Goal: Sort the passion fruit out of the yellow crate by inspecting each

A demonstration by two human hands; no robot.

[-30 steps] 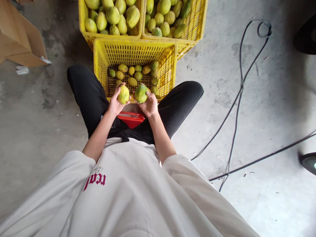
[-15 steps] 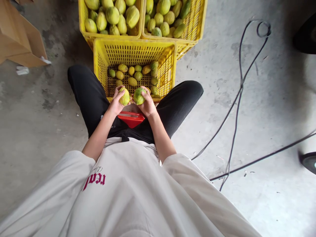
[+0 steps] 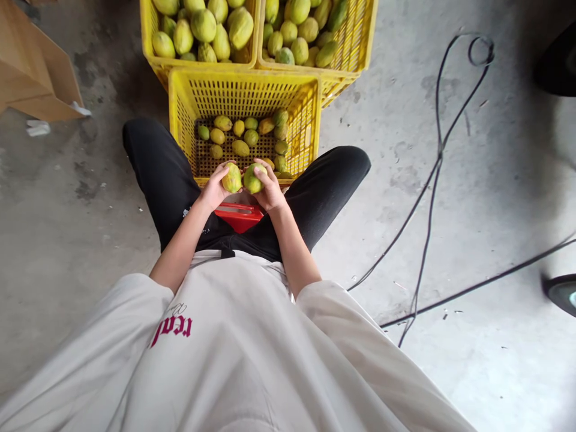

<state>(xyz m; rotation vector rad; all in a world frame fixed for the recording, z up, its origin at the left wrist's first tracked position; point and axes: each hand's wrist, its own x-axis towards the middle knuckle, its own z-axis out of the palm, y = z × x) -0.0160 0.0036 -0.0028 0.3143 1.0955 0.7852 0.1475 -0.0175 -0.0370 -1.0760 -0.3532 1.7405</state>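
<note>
Last second: the yellow-green papaya (image 3: 231,178) in the left hand (image 3: 212,193) has come inward, now just beside the greener papaya (image 3: 254,179) in the right hand (image 3: 272,193); cannot tell whether skins touch. Both fruits show a different face than earlier, so I judge turning in the hands is under way, neither released. Grip: each hand curled around its fruit, right thumb across the greener one. Both held over the near rim of the yellow crate (image 3: 245,90), whose contents lie as before. Crate is hard, slotted plastic; the loose papayas (image 3: 240,148) inside are small, mottled ovals. Held pair rounder, streaked, firm-looking. Fuller crates (image 3: 202,63) behind carry larger, faintly ridged fruit. Concrete floor (image 3: 90,240), grey, stained.
</note>
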